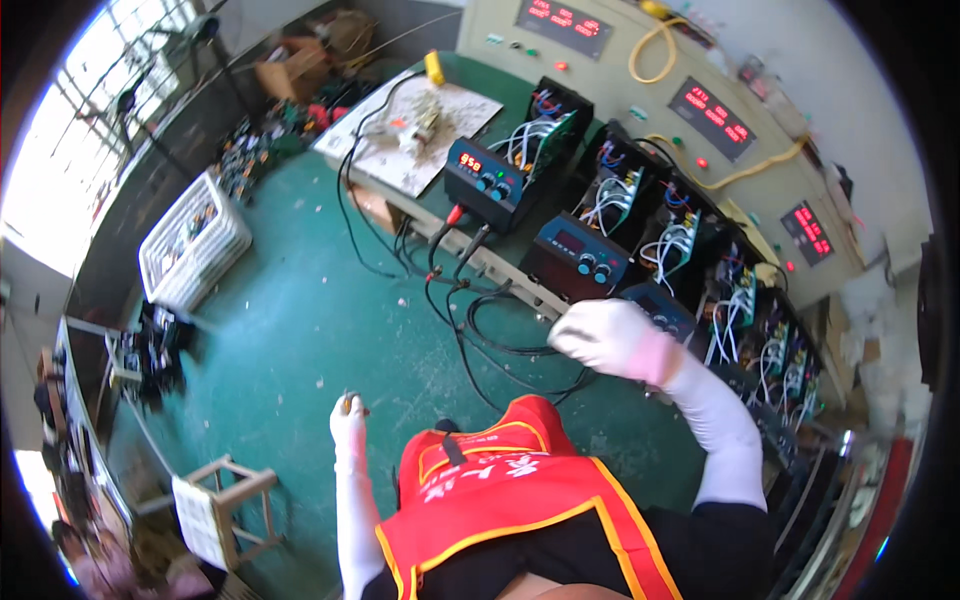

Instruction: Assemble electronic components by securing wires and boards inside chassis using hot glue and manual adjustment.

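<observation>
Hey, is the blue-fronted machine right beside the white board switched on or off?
On: the blue-fronted machine beside the white board shows glowing red digits on its front display.

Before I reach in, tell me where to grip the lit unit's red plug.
Likely the red plug itself, not the cable, coming from the front: it juts out low from the face of the lit unit, with the cable trailing down.

Your left forearm (355, 510) points almost straight ahead, the gloved left grip (348, 422) curled tight; your right arm (712, 425) bends inward, the gloved right grip (608, 336) farther forward with fingers (572, 334) bent.
</observation>
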A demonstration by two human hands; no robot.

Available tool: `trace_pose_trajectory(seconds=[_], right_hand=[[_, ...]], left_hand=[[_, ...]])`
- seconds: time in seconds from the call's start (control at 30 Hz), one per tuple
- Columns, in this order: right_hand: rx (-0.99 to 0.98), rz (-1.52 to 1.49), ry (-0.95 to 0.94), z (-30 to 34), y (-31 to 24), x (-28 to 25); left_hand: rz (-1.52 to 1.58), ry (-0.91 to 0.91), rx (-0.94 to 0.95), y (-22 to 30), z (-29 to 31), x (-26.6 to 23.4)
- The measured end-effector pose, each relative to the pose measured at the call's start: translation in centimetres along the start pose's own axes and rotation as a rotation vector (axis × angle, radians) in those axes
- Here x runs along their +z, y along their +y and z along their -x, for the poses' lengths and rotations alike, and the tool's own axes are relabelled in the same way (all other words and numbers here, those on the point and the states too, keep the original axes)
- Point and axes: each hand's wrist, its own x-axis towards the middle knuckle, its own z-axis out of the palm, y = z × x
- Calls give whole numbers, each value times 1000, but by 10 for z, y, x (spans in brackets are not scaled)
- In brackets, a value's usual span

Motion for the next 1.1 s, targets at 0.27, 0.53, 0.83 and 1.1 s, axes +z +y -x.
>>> trace_pose_trajectory(seconds=[0.27,0.53,0.83,1.1], right_hand=[[-24,-63,-191,-94,-6,70],[30,-192,-270,-148,53,137],[378,-523,-37,-122,137,196],[548,-963,109,-136,109,191]], left_hand=[[164,15,-130,3,13,-48],[80,-58,-118,49,-17,-24],[-263,-270,416,185,-137,108],[-209,-691,126,264,-153,157]])
